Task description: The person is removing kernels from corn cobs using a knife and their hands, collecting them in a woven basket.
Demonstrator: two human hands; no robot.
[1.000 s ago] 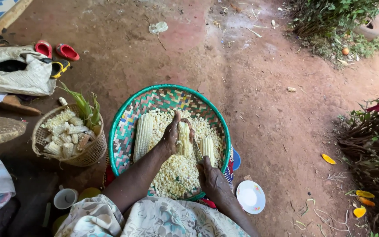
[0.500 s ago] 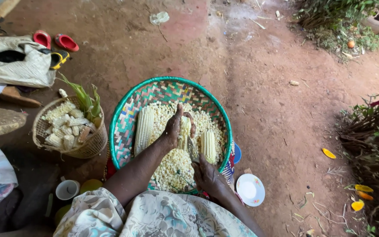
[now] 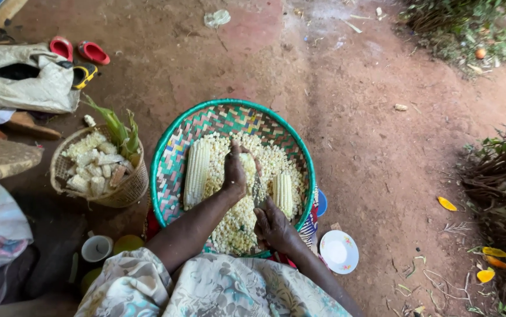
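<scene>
The woven green-rimmed tray (image 3: 171, 152) fills the centre of the frame on the dirt floor, with a bed of loose kernels (image 3: 235, 226) and two whole cobs; the cob (image 3: 248, 167) being shelled stands at mid-frame. The left hand (image 3: 235, 171) has its fingers clamped round that cob, while the right hand (image 3: 271, 222) below looks curled at its lower end, though I cannot tell its grip. Shelling probably goes best with the cob held low over the kernels, so they drop inside the rim.

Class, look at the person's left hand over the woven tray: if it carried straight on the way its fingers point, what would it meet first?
The left hand points away from the body, so probably the loose kernels, then the green rim of the woven tray; height is unclear.
</scene>
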